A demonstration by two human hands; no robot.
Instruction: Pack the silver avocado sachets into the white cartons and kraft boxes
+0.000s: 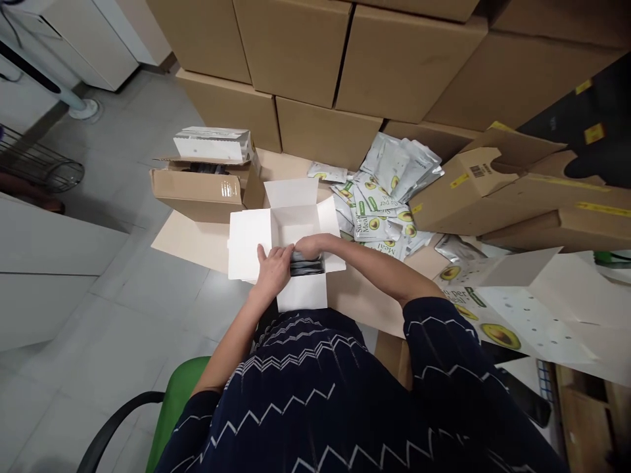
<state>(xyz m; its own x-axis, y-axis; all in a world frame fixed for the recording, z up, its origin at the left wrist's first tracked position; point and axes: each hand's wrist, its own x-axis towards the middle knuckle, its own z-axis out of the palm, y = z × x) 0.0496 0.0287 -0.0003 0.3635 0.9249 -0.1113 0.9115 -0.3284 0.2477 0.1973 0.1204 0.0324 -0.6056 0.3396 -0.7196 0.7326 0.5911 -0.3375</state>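
Observation:
A white cardboard box (298,217) stands in front of me with its flaps folded outward. Dark-edged flat packets (306,265) are stacked in its near part. My left hand (274,268) lies over the box's left wall, thumb apart and the other fingers reaching to the packets. Curled inside the box, my right hand (309,246) is closed over the packets, its fingertips hidden. To the right of the box is a pile of white pouches (377,211) printed with avocados; some silvery pouches (401,164) lie on top.
Large brown cartons (296,52) are stacked behind the table (367,299). An open brown box (197,190) stands at the left, and open cartons (463,190) at the right. An avocado-printed white box (513,315) lies at the right. A green chair (180,394) is beside me.

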